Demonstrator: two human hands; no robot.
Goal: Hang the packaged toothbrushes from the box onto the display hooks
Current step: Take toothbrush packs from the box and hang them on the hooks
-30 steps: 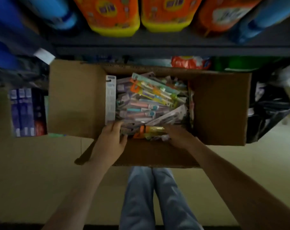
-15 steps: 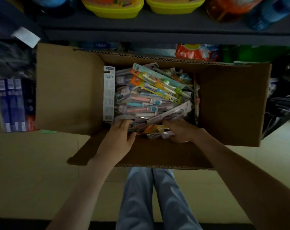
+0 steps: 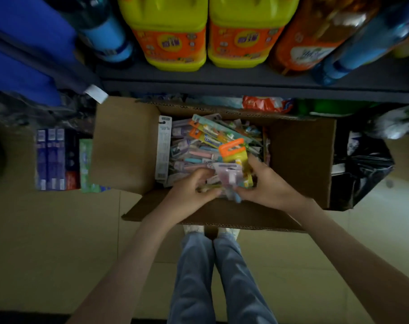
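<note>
Pale floor (image 3: 58,230) runs up to a dark store shelf (image 3: 222,83), and an open cardboard box (image 3: 126,146) sits on the floor against it.

A small bundle of toothbrush packs (image 3: 231,160), one with an orange hang tab and one pink, is raised just above the near end of the box. Both hands hold it. The left hand (image 3: 189,192) has its fingers curled round the lower end of the bundle. The right hand (image 3: 266,183) grips the right side, thumb below and fingers (image 3: 257,167) wrapped over the top. Motion blur hides exactly how many packs are in the grip.

These packs look light, with a stiff card back and a smooth plastic blister, so they will likely slide against each other and fan out of a loose grip. The safest hold is probably a pinch across the flat card, low on the pack. That leaves the slotted tab at the top free to go onto a hook. Card corners could bend if squeezed hard.

Many more packs (image 3: 194,155) lie in a loose heap inside the box. No display hooks are in view.

Left of the box stand toothpaste cartons (image 3: 51,160), and right of it lies a black bag (image 3: 362,169). Yellow and orange jugs (image 3: 170,38) line the shelf above. The person's jeans (image 3: 210,277) show below the box.
</note>
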